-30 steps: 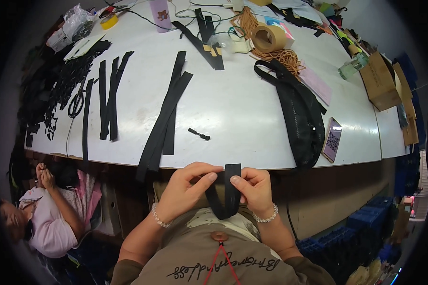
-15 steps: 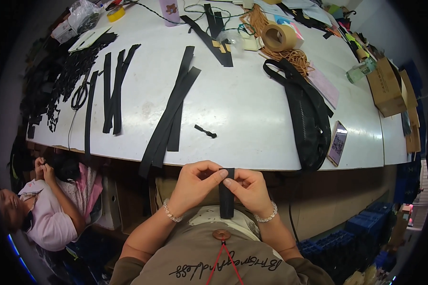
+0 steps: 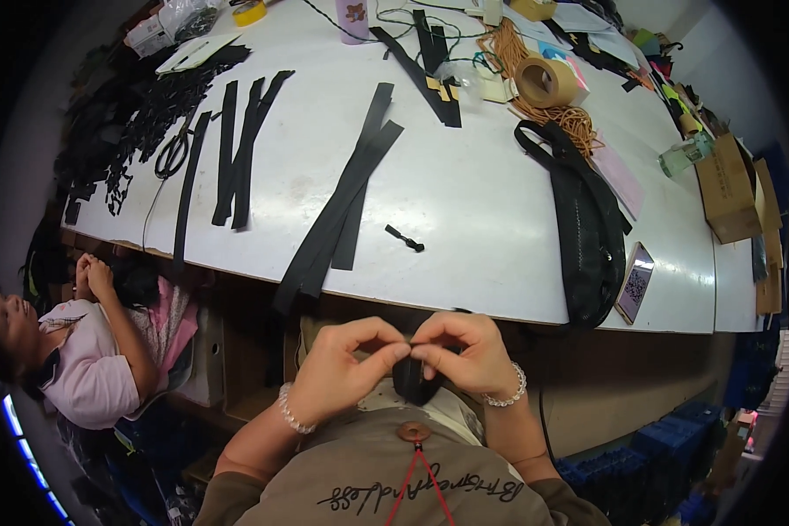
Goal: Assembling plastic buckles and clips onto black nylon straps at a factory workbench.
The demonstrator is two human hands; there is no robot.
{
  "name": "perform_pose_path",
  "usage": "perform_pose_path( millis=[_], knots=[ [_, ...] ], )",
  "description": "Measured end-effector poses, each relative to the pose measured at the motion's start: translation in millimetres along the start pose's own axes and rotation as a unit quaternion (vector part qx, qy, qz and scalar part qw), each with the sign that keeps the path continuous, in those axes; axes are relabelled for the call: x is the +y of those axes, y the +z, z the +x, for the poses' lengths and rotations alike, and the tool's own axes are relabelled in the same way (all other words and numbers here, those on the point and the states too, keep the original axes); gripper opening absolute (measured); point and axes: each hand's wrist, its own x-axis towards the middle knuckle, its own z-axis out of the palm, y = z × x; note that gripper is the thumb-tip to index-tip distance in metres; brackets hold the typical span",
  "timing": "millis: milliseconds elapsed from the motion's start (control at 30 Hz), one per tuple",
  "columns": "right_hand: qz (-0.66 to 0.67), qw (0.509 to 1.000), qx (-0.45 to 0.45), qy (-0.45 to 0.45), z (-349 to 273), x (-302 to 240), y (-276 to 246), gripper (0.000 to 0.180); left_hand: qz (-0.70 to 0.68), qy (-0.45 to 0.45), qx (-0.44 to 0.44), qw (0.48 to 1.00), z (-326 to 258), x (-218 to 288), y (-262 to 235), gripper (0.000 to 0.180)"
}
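Note:
In front of my body, just off the table's near edge, my left hand (image 3: 355, 358) and my right hand (image 3: 465, 352) meet with thumbs and fingertips pinched together. Between them they hold the end of a black zipper strip (image 3: 412, 386), which hangs bunched below the fingers. The pinched end itself is hidden by my fingertips. A small black zipper slider with a pull (image 3: 405, 238) lies on the white table (image 3: 473, 219) ahead of my hands. Left of it, several long black strips (image 3: 342, 202) lie crossed, their near ends overhanging the edge.
A black bag (image 3: 587, 237) and a phone (image 3: 635, 282) lie at right. Farther back are a tape roll (image 3: 545, 82), brown cord (image 3: 579, 131) and a carton (image 3: 729, 188). Scissors (image 3: 173, 156) and more strips (image 3: 225, 153) lie at left. A co-worker (image 3: 96, 351) sits at lower left.
The strip, which hung straight and flat from my fingers, is now bunched and turned. My hands still pinch together, with wrists slightly shifted. The whole view has tilted a little.

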Motion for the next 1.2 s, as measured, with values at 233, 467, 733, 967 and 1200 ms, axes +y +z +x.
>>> perform_pose_path(
  millis=[233, 467, 733, 967, 1200],
  knots=[
    [-0.019, 0.969, 0.181, -0.164, 3.8, 31.7, 16.7, 0.006, -0.202, 0.032, 0.083, 0.975, 23.2, -45.6, 30.3, 0.012],
    [-0.323, 0.827, 0.199, -0.414, 15.0, 46.7, 12.5, 0.019, -0.424, -0.042, 0.102, 0.899, 33.4, -54.9, 43.9, 0.015],
    [-0.247, 0.931, 0.186, -0.192, 47.6, 16.9, -5.1, 0.015, -0.196, 0.060, 0.145, 0.968, 39.4, -76.4, 28.0, 0.023],
    [-0.489, 0.848, 0.195, -0.057, 105.7, 42.9, -27.8, 0.017, -0.194, 0.030, 0.083, 0.977, 27.3, -51.8, 21.9, 0.025],
    [-0.205, 0.958, 0.186, 0.079, 86.3, 38.9, -33.8, 0.014, -0.224, -0.005, 0.056, 0.973, 19.9, -35.3, 22.2, 0.035]
  ],
)
